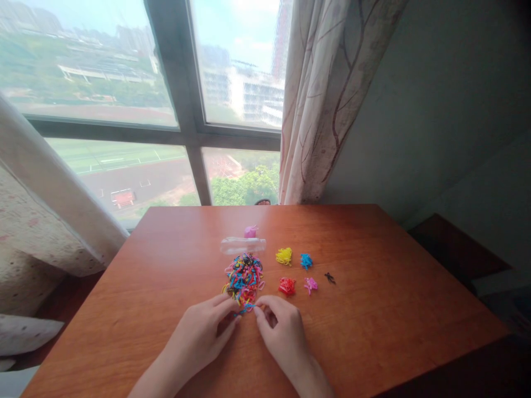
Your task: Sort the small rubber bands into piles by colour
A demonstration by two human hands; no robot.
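Note:
A mixed pile of small coloured rubber bands lies on the wooden table in front of my hands. My right hand pinches a blue rubber band between thumb and forefinger at the near edge of the pile. My left hand is at the pile's near left edge, its thumb and fingers closed around bits of blue band. Exactly how many bands it grips is hidden. Pink and yellow bands lie between the two sets of fingertips.
Right of the pile are sorted heaps: yellow bands, blue bands, red bands, pink bands and a few black bands. Behind it lie a clear plastic bottle and a pink-purple object. The table meets a window.

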